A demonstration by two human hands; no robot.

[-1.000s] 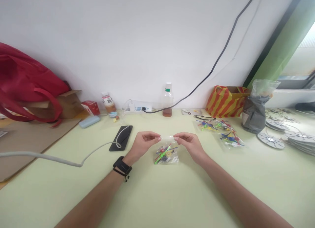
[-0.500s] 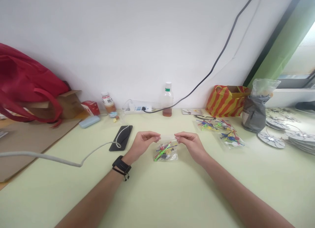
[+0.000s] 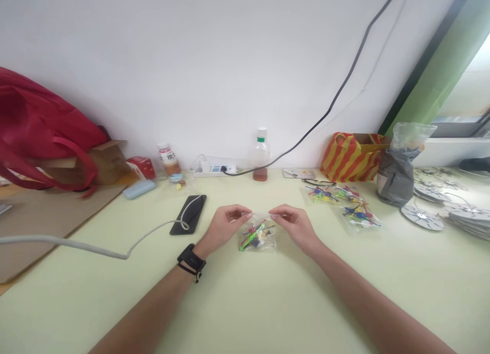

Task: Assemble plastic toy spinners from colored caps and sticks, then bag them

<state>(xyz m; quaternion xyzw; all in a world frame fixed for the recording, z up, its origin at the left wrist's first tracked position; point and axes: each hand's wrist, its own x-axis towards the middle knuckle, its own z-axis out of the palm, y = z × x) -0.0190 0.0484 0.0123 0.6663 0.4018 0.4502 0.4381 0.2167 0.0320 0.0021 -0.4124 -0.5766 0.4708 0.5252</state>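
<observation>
A clear plastic bag (image 3: 270, 245) lies on the pale green table in front of me, with small coloured plastic pieces inside, among them a long bright green one. My left hand (image 3: 228, 224) pinches the bag's upper left corner between thumb and fingers. At the upper right corner, my right hand (image 3: 293, 224) pinches the same top edge. Fingertips partly cover both corners. A dark watch (image 3: 191, 258) sits on my left wrist.
Right of my hands lie more filled plastic bags (image 3: 360, 216), a grey bag (image 3: 396, 178), a striped bag (image 3: 352, 157) and stacked grey discs (image 3: 423, 217). A black phone (image 3: 187, 215) with a cable lies left. Behind stand a bottle (image 3: 261, 157) and a power strip (image 3: 216, 167).
Both hands have moved slightly closer together along the bag's top edge. The bag stays in nearly the same place.
</observation>
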